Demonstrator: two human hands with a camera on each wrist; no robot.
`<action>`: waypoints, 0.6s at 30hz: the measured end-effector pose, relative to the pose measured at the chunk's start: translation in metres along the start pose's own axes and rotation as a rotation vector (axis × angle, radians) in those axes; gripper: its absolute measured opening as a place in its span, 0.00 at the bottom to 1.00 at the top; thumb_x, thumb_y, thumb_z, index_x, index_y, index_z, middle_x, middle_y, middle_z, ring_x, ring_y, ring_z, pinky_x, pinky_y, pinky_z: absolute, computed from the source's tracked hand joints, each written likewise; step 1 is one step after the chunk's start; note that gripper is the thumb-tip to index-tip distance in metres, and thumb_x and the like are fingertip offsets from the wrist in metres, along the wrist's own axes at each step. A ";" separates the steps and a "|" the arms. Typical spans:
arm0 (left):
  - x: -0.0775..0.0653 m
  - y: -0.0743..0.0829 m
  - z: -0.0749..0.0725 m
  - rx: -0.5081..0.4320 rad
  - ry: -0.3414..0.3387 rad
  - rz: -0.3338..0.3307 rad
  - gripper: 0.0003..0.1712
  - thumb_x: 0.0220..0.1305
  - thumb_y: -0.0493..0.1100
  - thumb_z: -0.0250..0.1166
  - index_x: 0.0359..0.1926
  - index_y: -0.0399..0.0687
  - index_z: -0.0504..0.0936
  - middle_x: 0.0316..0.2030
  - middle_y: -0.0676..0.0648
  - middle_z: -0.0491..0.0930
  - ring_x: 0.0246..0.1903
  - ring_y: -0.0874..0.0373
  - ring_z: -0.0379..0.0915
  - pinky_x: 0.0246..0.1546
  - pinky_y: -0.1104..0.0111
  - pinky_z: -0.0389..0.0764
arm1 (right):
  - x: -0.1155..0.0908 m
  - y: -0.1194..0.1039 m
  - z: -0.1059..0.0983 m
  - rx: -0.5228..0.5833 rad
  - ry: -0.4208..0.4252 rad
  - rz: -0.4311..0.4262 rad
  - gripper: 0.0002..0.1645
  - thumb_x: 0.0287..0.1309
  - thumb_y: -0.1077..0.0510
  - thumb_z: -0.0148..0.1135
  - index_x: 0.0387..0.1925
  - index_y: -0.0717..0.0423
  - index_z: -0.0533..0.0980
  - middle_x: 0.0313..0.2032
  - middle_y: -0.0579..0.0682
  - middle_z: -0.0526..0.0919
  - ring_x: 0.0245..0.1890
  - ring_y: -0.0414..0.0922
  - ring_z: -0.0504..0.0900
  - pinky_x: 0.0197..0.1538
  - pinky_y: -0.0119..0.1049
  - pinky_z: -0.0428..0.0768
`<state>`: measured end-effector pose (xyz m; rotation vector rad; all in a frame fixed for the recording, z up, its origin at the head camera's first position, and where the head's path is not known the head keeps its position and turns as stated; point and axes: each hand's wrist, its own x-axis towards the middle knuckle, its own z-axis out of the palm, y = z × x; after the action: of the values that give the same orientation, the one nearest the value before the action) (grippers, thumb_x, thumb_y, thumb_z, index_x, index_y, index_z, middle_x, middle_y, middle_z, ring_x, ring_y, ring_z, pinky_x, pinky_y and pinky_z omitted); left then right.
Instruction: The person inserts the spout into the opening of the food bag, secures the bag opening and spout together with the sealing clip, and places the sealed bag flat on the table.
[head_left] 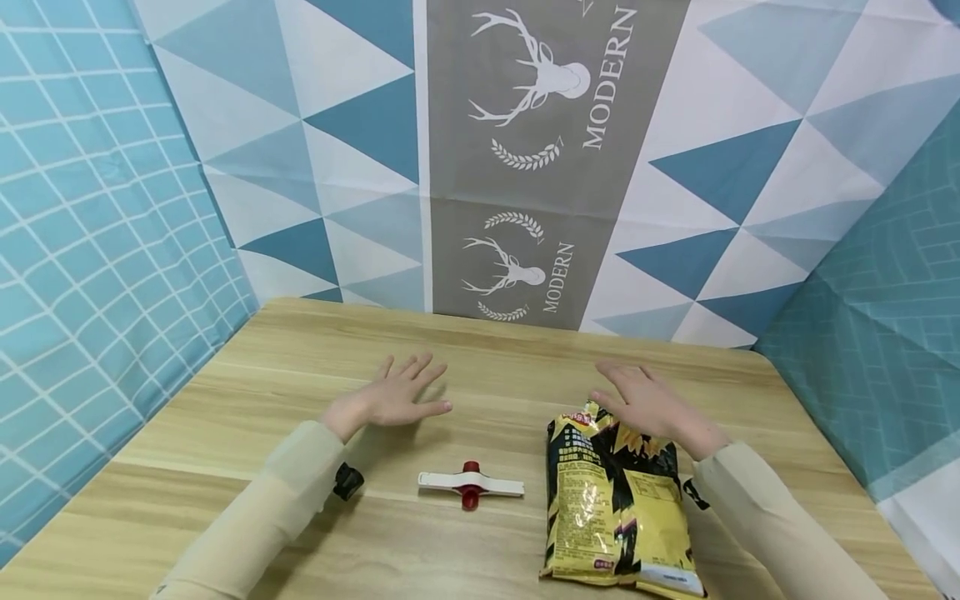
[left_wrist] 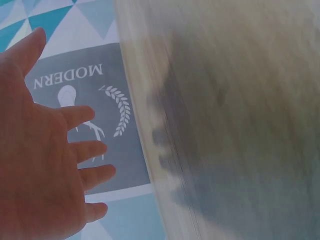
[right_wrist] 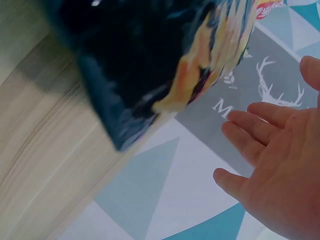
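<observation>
A black and yellow snack bag (head_left: 585, 517) lies on the table at the right, its back with printed text upward. My right hand (head_left: 647, 405) hovers at the bag's top edge, fingers extended and holding nothing. In the right wrist view the same hand (right_wrist: 285, 155) has its palm showing, with the bag (right_wrist: 135, 55) beside it. Left of the bag lies a slim white bar (head_left: 442, 481) with a red crosspiece (head_left: 470, 501) at its middle. My left hand (head_left: 396, 395), fingers spread and holding nothing, is beyond the bar to the left; its palm (left_wrist: 40, 160) shows in the left wrist view.
Everything lies on a light wood-grain table (head_left: 300, 333). A patterned cloth backdrop (head_left: 360, 208) with deer prints rises behind its far edge. Blue tiled cloth (head_left: 97, 208) borders the left side, and teal cloth (head_left: 885, 292) the right.
</observation>
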<state>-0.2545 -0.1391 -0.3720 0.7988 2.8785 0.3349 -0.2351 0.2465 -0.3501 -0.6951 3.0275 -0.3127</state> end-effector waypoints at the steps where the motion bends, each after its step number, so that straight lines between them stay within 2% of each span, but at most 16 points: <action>1: 0.000 0.000 0.000 0.000 -0.004 0.002 0.47 0.59 0.73 0.40 0.70 0.51 0.48 0.70 0.40 0.42 0.68 0.39 0.39 0.63 0.43 0.33 | 0.000 -0.001 0.000 0.001 -0.002 -0.004 0.44 0.62 0.32 0.35 0.66 0.60 0.55 0.65 0.60 0.60 0.64 0.59 0.58 0.65 0.61 0.42; 10: -0.002 0.008 -0.001 -0.021 -0.039 0.014 0.46 0.59 0.72 0.42 0.70 0.51 0.48 0.69 0.39 0.44 0.67 0.38 0.41 0.63 0.42 0.38 | 0.000 -0.009 0.000 0.008 -0.002 -0.020 0.39 0.64 0.38 0.41 0.66 0.60 0.55 0.64 0.61 0.61 0.63 0.60 0.59 0.64 0.61 0.42; 18: -0.005 0.013 0.000 -0.033 -0.068 0.030 0.47 0.58 0.73 0.42 0.70 0.52 0.47 0.70 0.40 0.43 0.67 0.39 0.41 0.65 0.46 0.40 | 0.000 -0.018 -0.002 0.019 -0.021 -0.038 0.39 0.64 0.37 0.41 0.67 0.58 0.54 0.65 0.59 0.60 0.64 0.58 0.60 0.66 0.58 0.37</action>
<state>-0.2439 -0.1309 -0.3690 0.8325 2.7930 0.3499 -0.2271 0.2309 -0.3444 -0.7513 2.9909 -0.3326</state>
